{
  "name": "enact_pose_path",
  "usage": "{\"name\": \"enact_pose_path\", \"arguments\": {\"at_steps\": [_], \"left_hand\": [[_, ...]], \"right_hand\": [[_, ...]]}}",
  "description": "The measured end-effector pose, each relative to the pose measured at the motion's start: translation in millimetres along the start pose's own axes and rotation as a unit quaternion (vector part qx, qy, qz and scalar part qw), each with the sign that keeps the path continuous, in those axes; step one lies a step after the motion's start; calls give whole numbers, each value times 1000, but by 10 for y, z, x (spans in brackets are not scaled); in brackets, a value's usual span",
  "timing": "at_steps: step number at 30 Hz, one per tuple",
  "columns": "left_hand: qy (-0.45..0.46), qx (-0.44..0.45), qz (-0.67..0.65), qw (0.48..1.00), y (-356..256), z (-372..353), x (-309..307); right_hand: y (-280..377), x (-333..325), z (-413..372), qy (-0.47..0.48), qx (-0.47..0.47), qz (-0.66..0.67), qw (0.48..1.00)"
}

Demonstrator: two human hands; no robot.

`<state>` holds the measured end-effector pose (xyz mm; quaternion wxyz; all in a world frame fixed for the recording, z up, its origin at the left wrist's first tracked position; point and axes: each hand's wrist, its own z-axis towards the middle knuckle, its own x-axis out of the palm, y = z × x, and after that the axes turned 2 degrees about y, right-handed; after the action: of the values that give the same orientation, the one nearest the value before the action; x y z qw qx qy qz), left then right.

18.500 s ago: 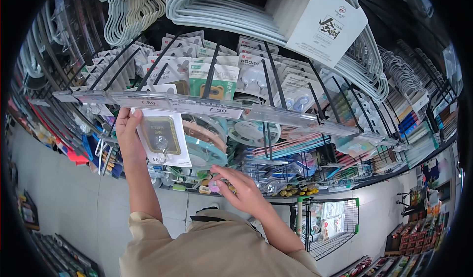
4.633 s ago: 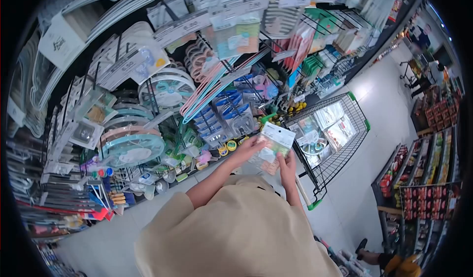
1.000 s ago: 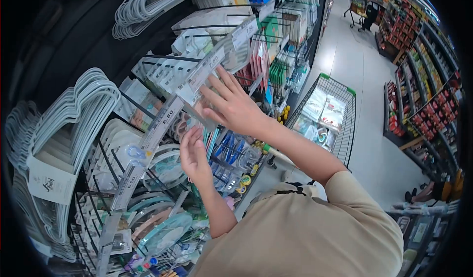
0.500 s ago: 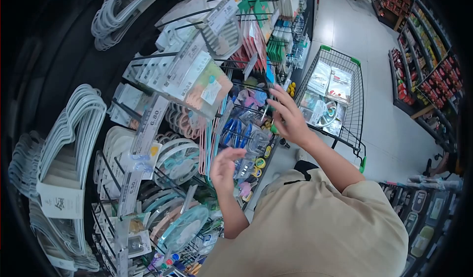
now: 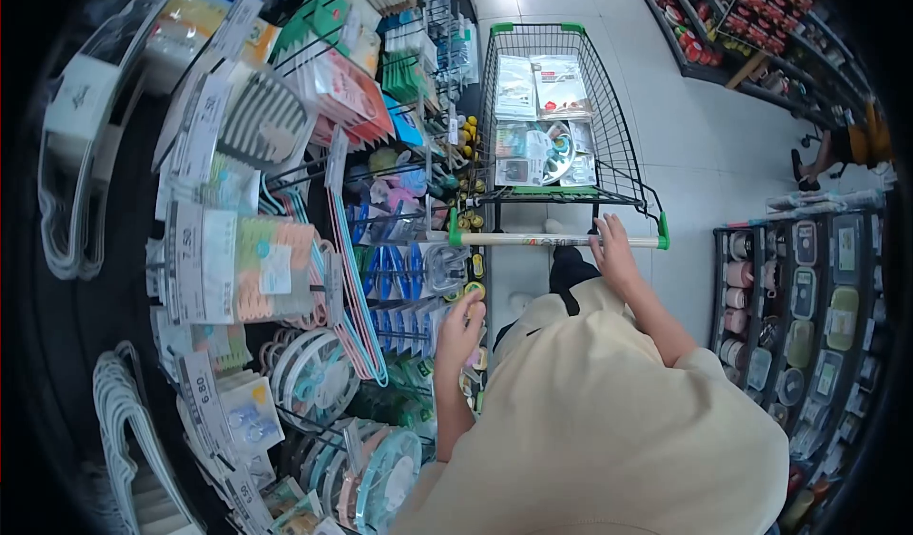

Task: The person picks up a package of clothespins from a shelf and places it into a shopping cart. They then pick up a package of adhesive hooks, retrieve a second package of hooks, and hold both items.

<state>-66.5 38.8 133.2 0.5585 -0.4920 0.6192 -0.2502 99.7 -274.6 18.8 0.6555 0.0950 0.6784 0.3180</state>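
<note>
The shopping cart (image 5: 609, 136) stood ahead of the person, its left edge near the hanging rack (image 5: 133, 307) and its right edge facing a bare strip of floor (image 5: 685, 183). That strip ran up to the low shelf (image 5: 804, 288) and offered the widest room for moving; on the left, the gap between cart and rack was narrow.

The right hand (image 5: 615, 254) was at the handle (image 5: 514, 239), toward its right end, fingers stretched over the bar; whether they closed round it could not be told. The left hand (image 5: 458, 330) hung in the air beside the rack's aisle edge, fingers loosely curled, thumb and fingertips apart, with nothing seen in it.

Flat white packets (image 5: 516, 88) filled the cart's far half; a teal-rimmed round item (image 5: 561, 155) lay among packages near the handle end, partly covered. The person's feet were largely hidden beneath the handle and shirt (image 5: 609, 411). At the right border another person's leg (image 5: 813, 159) was cut off.

One price tag (image 5: 206, 397) read 6.80. Higher tags were too soft to read surely, and the coloured print on the handle was too small to make out.
</note>
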Motion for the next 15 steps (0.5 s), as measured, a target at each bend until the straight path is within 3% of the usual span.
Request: {"name": "enact_pose_path", "arguments": {"at_steps": [6,9,11,15], "left_hand": [[-32,62,107,992,-222,1049,-123],[-62,38,55,996,-46,1557,12],[-84,79,112,987,40,1857,125],[-93,54,236,966,431,2265,415]], "right_hand": [[-179,57,369,-42,-21,-28,999],[-433,76,549,-21,18,-50,998],[-651,147,626,-25,34,-93,995],[-792,29,806,8,72,-99,992]]}}
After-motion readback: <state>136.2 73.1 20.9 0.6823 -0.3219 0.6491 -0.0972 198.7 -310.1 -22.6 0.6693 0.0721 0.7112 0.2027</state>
